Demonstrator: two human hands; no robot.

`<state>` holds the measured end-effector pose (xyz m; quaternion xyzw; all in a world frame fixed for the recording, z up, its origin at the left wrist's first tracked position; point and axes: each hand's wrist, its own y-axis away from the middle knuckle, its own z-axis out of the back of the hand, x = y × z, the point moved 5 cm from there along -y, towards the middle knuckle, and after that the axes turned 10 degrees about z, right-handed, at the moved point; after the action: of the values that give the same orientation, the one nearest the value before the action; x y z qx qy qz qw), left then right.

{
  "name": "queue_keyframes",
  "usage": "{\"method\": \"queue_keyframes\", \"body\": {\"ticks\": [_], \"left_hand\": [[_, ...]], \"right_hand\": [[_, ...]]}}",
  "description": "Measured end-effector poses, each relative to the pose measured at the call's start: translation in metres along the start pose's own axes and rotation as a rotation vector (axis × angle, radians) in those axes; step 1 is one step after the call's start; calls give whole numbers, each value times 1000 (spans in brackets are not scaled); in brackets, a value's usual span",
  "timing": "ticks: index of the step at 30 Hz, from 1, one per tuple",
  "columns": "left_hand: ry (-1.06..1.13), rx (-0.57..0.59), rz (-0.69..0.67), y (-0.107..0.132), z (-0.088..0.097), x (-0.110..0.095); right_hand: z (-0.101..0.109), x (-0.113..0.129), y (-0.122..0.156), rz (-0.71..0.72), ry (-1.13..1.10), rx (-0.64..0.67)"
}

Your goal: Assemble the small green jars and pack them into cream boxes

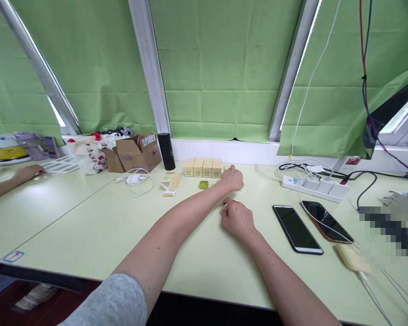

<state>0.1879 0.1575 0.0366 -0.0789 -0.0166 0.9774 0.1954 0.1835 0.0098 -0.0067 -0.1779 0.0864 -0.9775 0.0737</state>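
Observation:
My left hand (232, 178) reaches across to the right end of a row of several small tan boxes (203, 168). Its fingers are closed around a like tan box (227, 167), which is mostly hidden behind the hand. Closer to me, my right hand (238, 218) rests low over the table, fingers loosely bent and apart, with nothing visible in them. A small green square piece (203, 184) lies in front of the row. Left of it is an opened tan and white carton (170, 184).
A black bottle (166, 151) and a cardboard box (138, 152) stand at the back. Rightward lie two phones, a white phone (297, 229) and a dark phone (326, 221), plus a power strip (315, 188) with cables. At far left is another person's hand (29, 172) by a white tray (61, 164).

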Motion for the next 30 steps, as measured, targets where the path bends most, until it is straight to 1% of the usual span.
{"method": "queue_keyframes", "body": {"ticks": [4, 10, 17, 26, 29, 30], "left_hand": [[32, 23, 87, -6, 0, 4], [119, 68, 162, -21, -4, 9], [207, 96, 172, -38, -11, 16], [300, 80, 186, -54, -23, 22], [343, 71, 171, -61, -27, 23], [363, 67, 147, -63, -27, 23]], "right_hand": [[1, 1, 0, 5, -1, 1], [2, 2, 0, 3, 12, 15], [3, 3, 1, 6, 1, 17], [0, 2, 0, 4, -7, 15], [-1, 1, -1, 3, -8, 14], [-1, 1, -1, 3, -8, 13]]}}
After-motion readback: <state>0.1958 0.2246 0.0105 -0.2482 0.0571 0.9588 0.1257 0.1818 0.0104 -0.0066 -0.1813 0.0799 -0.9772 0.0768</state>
